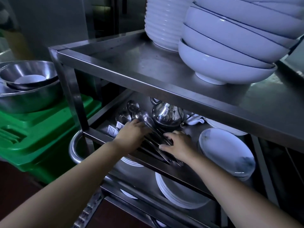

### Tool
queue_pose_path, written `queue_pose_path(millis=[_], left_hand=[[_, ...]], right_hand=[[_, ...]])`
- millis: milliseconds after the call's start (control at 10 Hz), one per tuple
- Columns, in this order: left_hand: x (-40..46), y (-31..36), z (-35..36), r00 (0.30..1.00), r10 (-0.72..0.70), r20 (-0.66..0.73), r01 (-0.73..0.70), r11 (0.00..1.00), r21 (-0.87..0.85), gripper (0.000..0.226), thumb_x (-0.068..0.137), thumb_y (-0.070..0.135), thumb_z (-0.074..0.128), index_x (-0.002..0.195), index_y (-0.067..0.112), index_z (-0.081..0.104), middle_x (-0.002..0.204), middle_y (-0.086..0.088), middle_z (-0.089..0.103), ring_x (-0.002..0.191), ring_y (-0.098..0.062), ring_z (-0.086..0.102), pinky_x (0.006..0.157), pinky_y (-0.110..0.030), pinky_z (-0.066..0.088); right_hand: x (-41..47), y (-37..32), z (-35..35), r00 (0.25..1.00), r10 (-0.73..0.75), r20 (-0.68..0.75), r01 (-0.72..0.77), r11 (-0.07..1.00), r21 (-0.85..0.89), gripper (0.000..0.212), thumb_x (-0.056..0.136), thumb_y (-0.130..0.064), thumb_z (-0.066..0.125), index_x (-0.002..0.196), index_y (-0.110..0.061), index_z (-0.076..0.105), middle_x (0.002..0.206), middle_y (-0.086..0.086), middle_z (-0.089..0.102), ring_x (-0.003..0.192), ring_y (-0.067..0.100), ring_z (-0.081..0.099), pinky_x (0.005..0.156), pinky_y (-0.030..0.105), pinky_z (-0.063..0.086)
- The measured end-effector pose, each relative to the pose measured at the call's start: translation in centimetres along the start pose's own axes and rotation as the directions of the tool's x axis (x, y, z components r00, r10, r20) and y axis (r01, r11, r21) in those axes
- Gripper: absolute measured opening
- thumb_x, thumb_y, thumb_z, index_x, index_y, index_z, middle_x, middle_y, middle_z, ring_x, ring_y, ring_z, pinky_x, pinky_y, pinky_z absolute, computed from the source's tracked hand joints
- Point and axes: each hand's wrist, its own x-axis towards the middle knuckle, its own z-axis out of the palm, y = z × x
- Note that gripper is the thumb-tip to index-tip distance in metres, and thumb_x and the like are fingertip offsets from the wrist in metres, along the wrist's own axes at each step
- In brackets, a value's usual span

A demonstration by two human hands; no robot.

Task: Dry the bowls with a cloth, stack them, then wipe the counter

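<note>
A tilted stack of white bowls with thin blue rims (pixel 230 51) stands on the steel counter (pixel 148 63) of a rack, beside a second stack of ribbed white bowls (pixel 164 22). Both my hands reach into the middle shelf. My left hand (pixel 133 130) lies over a bundle of steel ladles and spoons (pixel 154 137), fingers curled round their handles. My right hand (pixel 176 143) rests on the same handles with fingers spread. A crumpled white cloth (pixel 195 120) lies at the back of that shelf.
A steel kettle (pixel 167 114) sits behind the ladles. White plates (pixel 227 150) are stacked on the right of the middle shelf, more plates (pixel 179 193) on the shelf below. Left of the rack, nested steel basins (pixel 28 86) sit on a green bin (pixel 41 132).
</note>
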Motion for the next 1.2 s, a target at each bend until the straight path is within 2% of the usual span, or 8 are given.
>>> queue_pose_path(millis=[300, 500, 700, 800, 900, 1000, 1100, 1200], left_hand=[[3.4, -1.7, 1.3, 0.987, 0.036, 0.160, -0.069, 0.976, 0.205, 0.056, 0.088, 0.038, 0.048, 0.141, 0.031, 0.034, 0.143, 0.007, 0.042, 0.129, -0.019, 0.032, 0.099, -0.034, 0.025], [1.9, -3.2, 1.5, 0.983, 0.003, 0.184, -0.036, 0.984, 0.177, 0.039, 0.094, 0.044, 0.039, 0.131, 0.037, 0.047, 0.135, 0.015, 0.050, 0.132, -0.014, 0.030, 0.106, -0.033, 0.018], [0.2, -4.0, 0.6, 0.989, -0.028, 0.145, 0.001, 0.984, 0.179, 0.033, 0.093, 0.042, 0.041, 0.123, 0.034, 0.054, 0.129, 0.013, 0.053, 0.129, -0.015, 0.032, 0.102, -0.033, 0.017], [-0.7, -3.9, 0.1, 0.996, -0.019, 0.083, 0.007, 0.990, 0.141, 0.033, 0.091, 0.040, 0.045, 0.123, 0.036, 0.054, 0.128, 0.013, 0.054, 0.126, -0.015, 0.036, 0.098, -0.031, 0.016], [-1.3, -3.6, -0.1, 1.000, 0.007, 0.004, -0.008, 0.994, 0.110, 0.032, 0.091, 0.038, 0.046, 0.120, 0.032, 0.058, 0.126, 0.010, 0.056, 0.122, -0.017, 0.041, 0.097, -0.032, 0.023], [-1.5, -2.7, -0.1, 0.996, 0.055, -0.070, -0.049, 0.996, 0.081, 0.029, 0.088, 0.033, 0.051, 0.114, 0.028, 0.063, 0.118, 0.007, 0.061, 0.115, -0.021, 0.047, 0.094, -0.033, 0.028], [-1.6, -0.5, -0.6, 0.986, 0.138, -0.095, -0.131, 0.988, 0.079, 0.029, 0.082, 0.027, 0.060, 0.109, 0.023, 0.067, 0.109, 0.001, 0.067, 0.107, -0.026, 0.054, 0.090, -0.035, 0.036], [-1.8, 2.7, -1.0, 0.964, 0.246, -0.100, -0.237, 0.967, 0.096, 0.026, 0.066, 0.018, 0.073, 0.092, 0.016, 0.072, 0.085, -0.005, 0.070, 0.086, -0.029, 0.063, 0.077, -0.036, 0.046]], right_hand=[[1.2, -0.8, 0.9, 1.000, -0.002, -0.003, 0.002, 0.993, 0.122, 0.045, 0.075, -0.032, 0.074, 0.119, -0.028, 0.065, 0.114, -0.002, 0.068, 0.107, 0.018, 0.059, 0.092, 0.025, 0.043], [2.7, -1.2, 0.9, 0.998, 0.012, 0.068, -0.027, 0.975, 0.221, 0.034, 0.076, -0.035, 0.076, 0.110, -0.034, 0.068, 0.111, -0.001, 0.067, 0.102, 0.014, 0.062, 0.091, 0.029, 0.047], [3.2, -2.6, 1.4, 0.998, 0.001, 0.063, -0.016, 0.970, 0.243, 0.037, 0.077, -0.035, 0.077, 0.113, -0.036, 0.066, 0.119, -0.006, 0.066, 0.109, 0.010, 0.060, 0.087, 0.018, 0.042], [2.9, -3.1, 1.3, 0.999, -0.010, 0.040, 0.002, 0.980, 0.200, 0.041, 0.081, -0.035, 0.073, 0.120, -0.036, 0.063, 0.124, -0.005, 0.064, 0.113, 0.013, 0.059, 0.089, 0.018, 0.040], [2.1, -3.4, 0.7, 0.999, -0.043, -0.002, 0.043, 0.978, 0.206, 0.039, 0.086, -0.024, 0.068, 0.125, -0.025, 0.062, 0.130, -0.002, 0.061, 0.120, 0.016, 0.056, 0.101, 0.026, 0.041], [0.5, -3.5, -0.4, 0.990, -0.077, -0.119, 0.095, 0.983, 0.157, 0.033, 0.085, -0.015, 0.068, 0.118, -0.016, 0.067, 0.123, 0.001, 0.065, 0.115, 0.019, 0.058, 0.100, 0.026, 0.040], [-2.9, -3.8, -2.0, 0.987, -0.048, -0.154, 0.045, 0.999, -0.023, 0.029, 0.087, -0.020, 0.064, 0.115, -0.020, 0.069, 0.118, -0.003, 0.067, 0.112, 0.020, 0.057, 0.098, 0.029, 0.039], [-6.7, -3.4, -2.8, 0.992, 0.009, -0.126, -0.041, 0.966, -0.254, 0.029, 0.092, -0.029, 0.054, 0.118, -0.027, 0.065, 0.118, -0.007, 0.066, 0.114, 0.019, 0.054, 0.097, 0.030, 0.033]])
